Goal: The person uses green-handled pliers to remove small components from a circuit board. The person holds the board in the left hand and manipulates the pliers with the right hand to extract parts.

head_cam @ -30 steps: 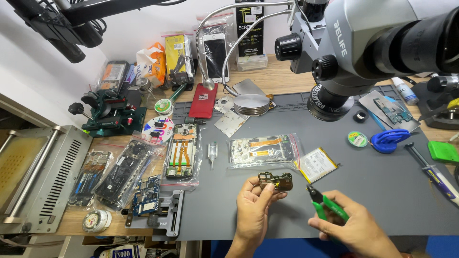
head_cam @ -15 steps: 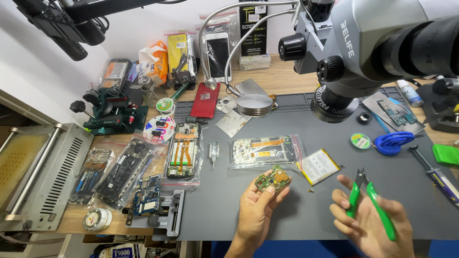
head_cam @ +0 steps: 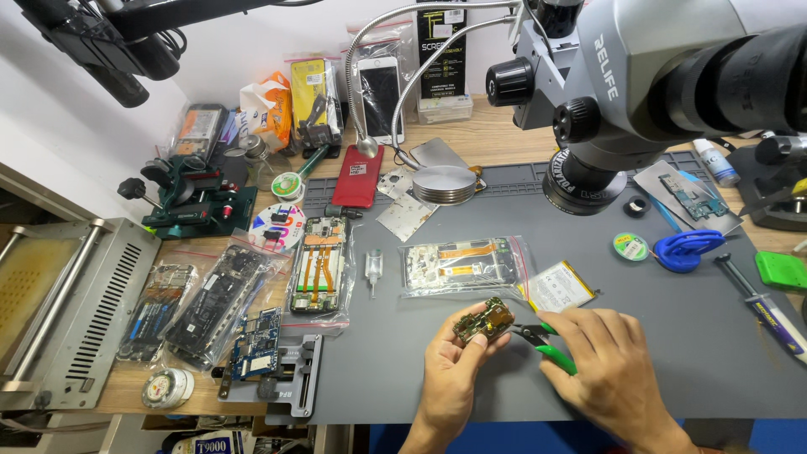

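My left hand (head_cam: 451, 370) holds a small green circuit board (head_cam: 485, 320) by its edge, a little above the grey work mat (head_cam: 672, 336). My right hand (head_cam: 614, 370) grips green-handled cutters (head_cam: 546, 345), whose dark jaws point left and touch the board's right end. Both hands are at the mat's front edge, below a bagged phone frame (head_cam: 462, 265) and a flat battery in a clear bag (head_cam: 561, 286).
A large grey microscope (head_cam: 639, 92) hangs over the mat's back right. Bagged phone parts (head_cam: 319, 265) and a board holder (head_cam: 269, 370) lie left; a metal machine (head_cam: 59, 311) stands far left. A blue tape dispenser (head_cam: 685, 250), solder reel (head_cam: 630, 246) and syringe (head_cam: 761, 307) lie right.
My right hand has swung the cutters back left from an open spread pose and brought their jaws against the board. My left hand has kept the board, tilting it slightly.
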